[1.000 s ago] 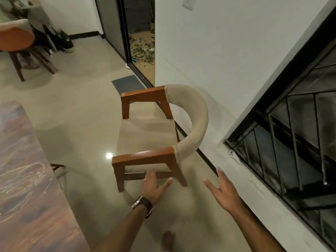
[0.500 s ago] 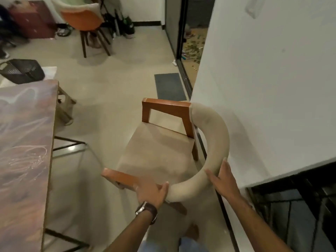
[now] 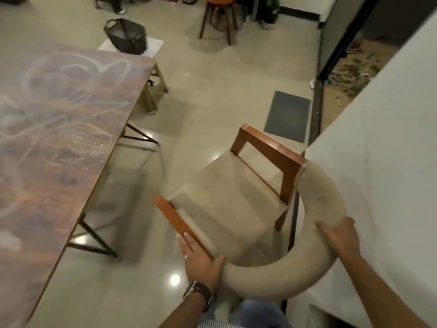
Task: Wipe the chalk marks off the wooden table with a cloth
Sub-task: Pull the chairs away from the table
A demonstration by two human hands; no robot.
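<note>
a: where is the wooden table (image 3: 59,147)?
b: on the left side of the frame. its top is flat and brown, with swirly white chalk marks (image 3: 71,143) all over it. its long edge slants from the upper middle down to the lower left. thin black metal legs poke out under it.

a: what are the hands doing?
b: the left hand (image 3: 201,259) lies along the chair (image 3: 236,214) at the lower middle, fingers straight on the wooden armrest, thumb on the soft back. the right hand (image 3: 340,237), at the lower right, is wrapped over the round padded backrest. the hands are well apart. a dark watch (image 3: 198,294) sits on the left wrist.

a: what is the chair like?
b: a curved, fat, cream backrest, smooth orange-brown wood arms, a flat cloth seat. it is just beside the white wall (image 3: 378,162) on the right.

a: is there room to move?
b: yes, a wide strip of shiny pale floor (image 3: 201,114) runs between the table edge and the chair. a black mesh basket (image 3: 125,35) sits on a small white stool at the upper left. a grey mat (image 3: 287,116) lies by the doorway.

a: and a cloth?
b: i cannot see one.
</note>
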